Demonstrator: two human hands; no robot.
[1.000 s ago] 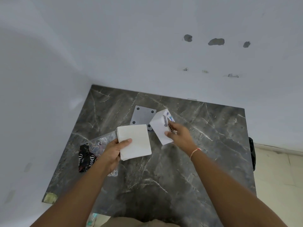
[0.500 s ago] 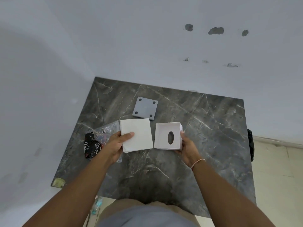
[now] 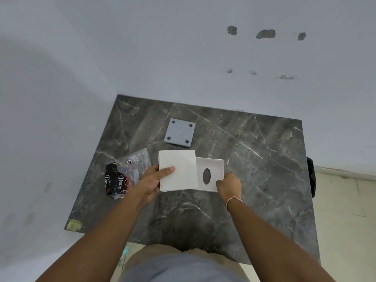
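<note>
Paper stack, pinched by the left grip with thumb on top, overlaps the box the right grip clasps.

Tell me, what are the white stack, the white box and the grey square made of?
The white stack looks like soft paper tissues: matte, with thin layered edges, slightly wavy. The white box seems to be rigid plastic, maybe card: smooth, thin straight walls, clean oval hole. The grey square looks like matte plastic with four dark round pads, perhaps rubber.
</note>
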